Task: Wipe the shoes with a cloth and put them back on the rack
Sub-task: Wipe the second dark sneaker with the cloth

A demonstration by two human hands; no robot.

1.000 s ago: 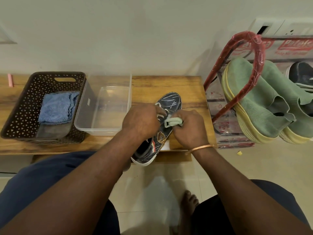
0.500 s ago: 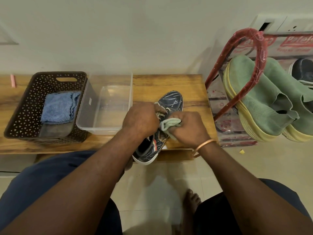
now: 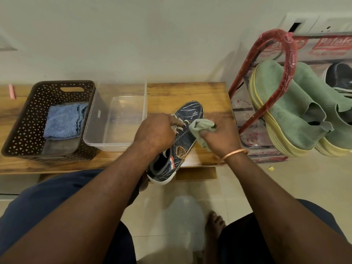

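While my left hand [image 3: 155,133] steadies it by the laces, the dark sneaker [image 3: 190,113] gets wiped on the bench [image 3: 186,94].
Item: one sneaker, toe to 1 o'clock, heel to 7 o'clock and overhanging the bench's near edge. My left hand's fingers are curled over the lace area. My right hand [image 3: 221,139] grips the bunched green cloth [image 3: 202,125]. Change: over the last second the cloth has slid from the tongue out to the sneaker's 3 o'clock flank, nearer the toe. I judge the wipe is still in progress, and the return has not begun. The red rack [image 3: 289,54] stands at 3 o'clock and holds a green pair [image 3: 282,103]. At 9 o'clock are a clear tub [image 3: 118,144] and a basket [image 3: 24,119] with a blue cloth [image 3: 62,121].
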